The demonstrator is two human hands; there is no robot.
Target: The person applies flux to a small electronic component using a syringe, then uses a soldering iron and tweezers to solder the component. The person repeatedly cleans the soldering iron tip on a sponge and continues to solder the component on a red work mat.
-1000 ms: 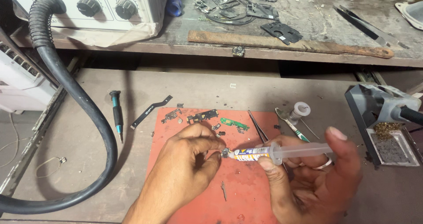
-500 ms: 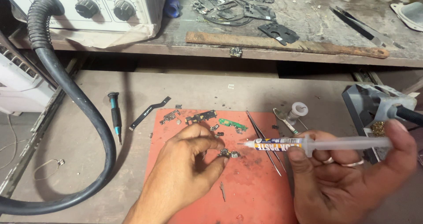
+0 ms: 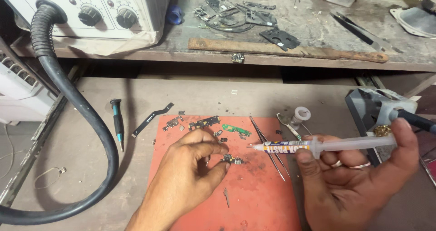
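Observation:
My right hand (image 3: 359, 181) holds a clear plastic syringe (image 3: 318, 145) of paste, thumb on the plunger end, its nozzle pointing left over the red mat (image 3: 254, 194). Just left of the nozzle tip lies a small dark circuit part (image 3: 230, 159), pinned to the mat by the fingertips of my left hand (image 3: 190, 176). The nozzle is a short gap away from the part, not touching it. Tweezers (image 3: 268, 147) lie on the mat under the syringe.
Small boards, among them a green one (image 3: 236, 130), lie at the mat's far edge. A screwdriver (image 3: 118, 122) and a black flex strip (image 3: 152, 119) lie left. A thick black hose (image 3: 77, 104) curves from a white station (image 3: 91, 13). A soldering-iron stand (image 3: 377, 108) is right.
The right hand has drawn the syringe back to the right, away from the small part. The left hand stays on the part with little shift.

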